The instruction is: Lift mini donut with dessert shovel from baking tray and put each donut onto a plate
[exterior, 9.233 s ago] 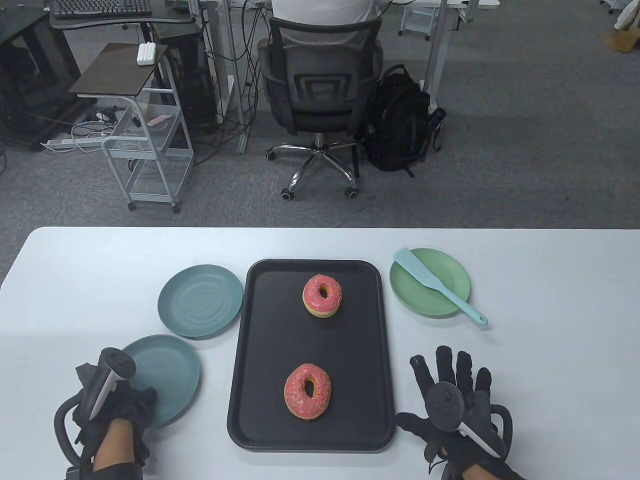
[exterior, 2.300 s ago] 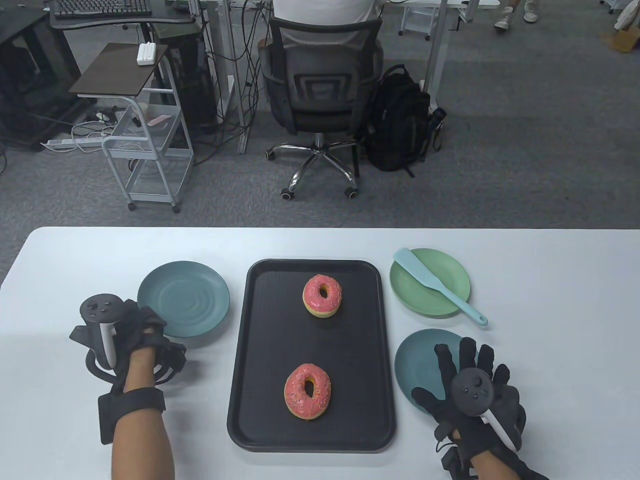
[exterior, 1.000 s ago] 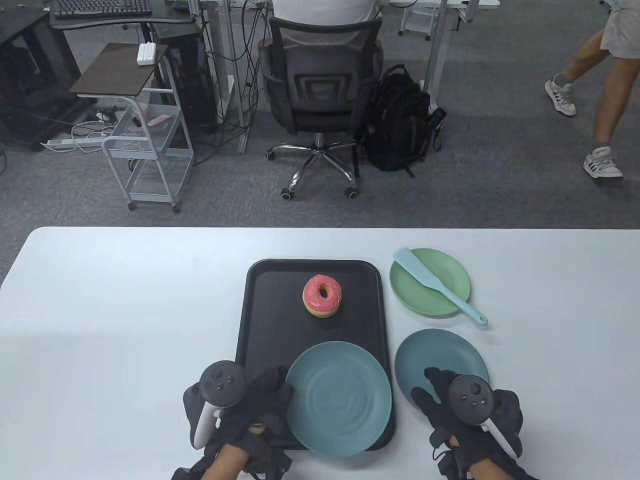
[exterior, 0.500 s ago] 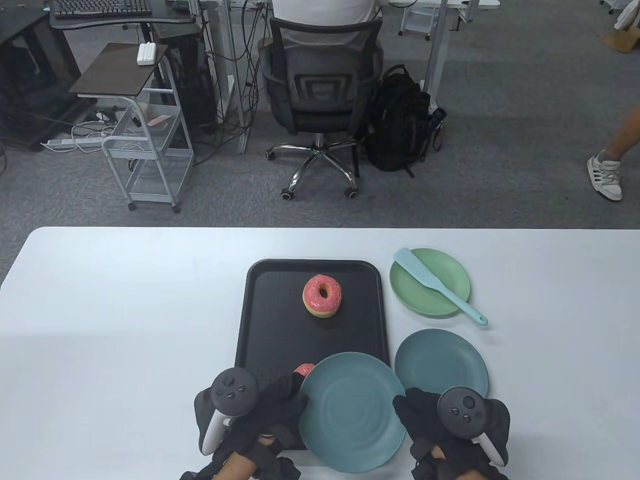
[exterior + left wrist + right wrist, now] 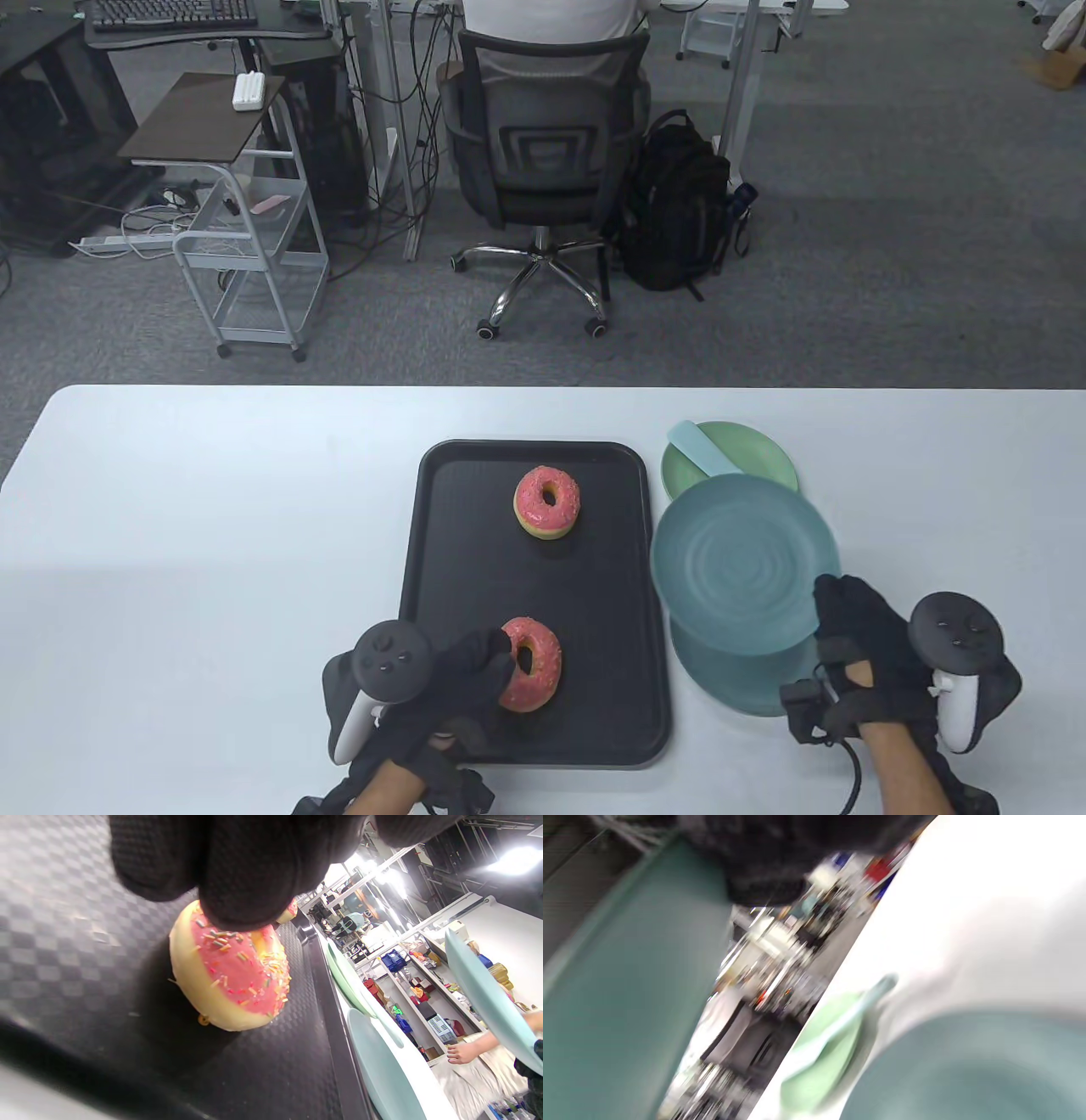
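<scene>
Two pink-iced mini donuts lie on the black baking tray (image 5: 441, 543): the far donut (image 5: 547, 501) and the near donut (image 5: 530, 665). My left hand (image 5: 484, 658) is over the tray's near left part, its fingers (image 5: 242, 870) loosely against the near donut (image 5: 231, 980) without gripping it. My right hand (image 5: 836, 598) grips the rim of a teal plate (image 5: 747, 560) and holds it in the air. It hangs above a second teal plate (image 5: 730, 688) on the table. The light blue dessert shovel (image 5: 700, 446) lies on the green plate (image 5: 759, 450), its handle hidden by the held plate.
The right wrist view is blurred by motion; it shows the held teal plate (image 5: 628, 984) and the green plate (image 5: 823, 1065). Beyond the white table's far edge stand an office chair (image 5: 543, 161) and a backpack (image 5: 679, 204) on the floor.
The teal plate has left my left hand and gone rightward off the tray in my right hand, uncovering the near donut. The passer-by is out of view.
</scene>
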Demonstrator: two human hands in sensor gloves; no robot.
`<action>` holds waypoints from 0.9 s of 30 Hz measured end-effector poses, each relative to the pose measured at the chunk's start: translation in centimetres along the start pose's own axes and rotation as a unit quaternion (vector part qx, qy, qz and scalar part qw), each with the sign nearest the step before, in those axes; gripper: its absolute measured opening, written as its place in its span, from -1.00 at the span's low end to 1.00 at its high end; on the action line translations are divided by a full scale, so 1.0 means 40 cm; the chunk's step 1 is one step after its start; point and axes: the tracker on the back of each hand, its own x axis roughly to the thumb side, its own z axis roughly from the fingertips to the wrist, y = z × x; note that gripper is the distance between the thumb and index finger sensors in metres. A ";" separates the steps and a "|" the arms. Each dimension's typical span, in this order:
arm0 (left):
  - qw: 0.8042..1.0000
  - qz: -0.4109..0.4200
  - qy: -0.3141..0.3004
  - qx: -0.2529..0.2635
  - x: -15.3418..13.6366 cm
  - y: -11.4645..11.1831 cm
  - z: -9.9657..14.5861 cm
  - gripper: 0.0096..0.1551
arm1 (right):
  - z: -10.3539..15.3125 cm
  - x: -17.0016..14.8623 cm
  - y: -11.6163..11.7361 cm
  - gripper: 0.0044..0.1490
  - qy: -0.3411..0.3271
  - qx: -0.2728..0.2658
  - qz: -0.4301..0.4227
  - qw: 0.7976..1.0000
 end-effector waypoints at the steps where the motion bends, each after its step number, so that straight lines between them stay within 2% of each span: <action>1: 1.000 0.000 0.000 0.000 -0.001 0.000 -0.001 -0.42 | -0.018 -0.013 -0.011 -0.46 0.017 -0.014 0.003 1.000; 4: 1.000 0.007 0.004 -0.002 -0.008 0.002 -0.005 -0.42 | -0.085 -0.081 -0.054 -0.46 0.090 -0.063 0.014 0.994; 7: 1.000 0.006 0.005 -0.003 -0.009 0.003 -0.007 -0.43 | -0.125 -0.140 -0.079 -0.45 0.139 -0.091 0.022 0.986; 12: 1.000 0.002 0.008 -0.004 -0.008 0.004 -0.006 -0.43 | -0.162 -0.217 -0.106 -0.44 0.192 -0.115 0.022 0.974; 16: 1.000 0.003 0.011 -0.004 -0.009 0.006 -0.007 -0.42 | -0.176 -0.254 -0.108 -0.44 0.210 -0.116 0.041 0.970; 27: 1.000 0.003 0.019 -0.005 -0.016 0.010 -0.012 -0.42 | -0.197 -0.288 -0.052 -0.43 0.223 -0.081 0.084 0.968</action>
